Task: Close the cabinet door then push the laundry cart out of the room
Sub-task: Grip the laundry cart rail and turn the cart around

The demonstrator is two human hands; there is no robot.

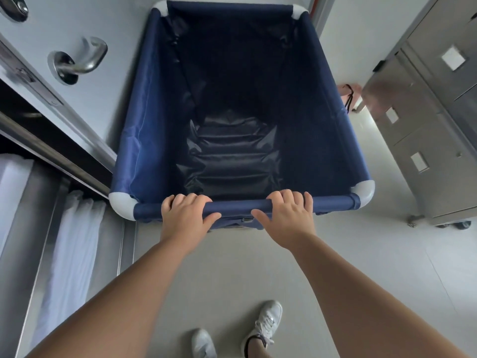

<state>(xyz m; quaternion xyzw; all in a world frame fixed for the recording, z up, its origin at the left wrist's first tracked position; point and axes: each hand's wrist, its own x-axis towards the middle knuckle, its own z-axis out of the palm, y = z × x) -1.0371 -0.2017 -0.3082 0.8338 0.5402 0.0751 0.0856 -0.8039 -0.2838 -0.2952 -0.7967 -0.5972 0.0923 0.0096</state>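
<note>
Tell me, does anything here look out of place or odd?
Nothing looks damaged or spilled. Both hands, left hand and right hand, grip the near rail of the empty laundry cart, which stands square.

- the light was soft and even, with weak shadows on the floor (232,267).
- the door handle (80,60) showed bright glare.
- wide-angle distortion bent the edges.
- the steel cabinet (423,120) looked a little blurred.

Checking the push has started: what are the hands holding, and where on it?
Both the left hand and the right hand grip the laundry cart by its near top rail, fingers curled over it.
</note>
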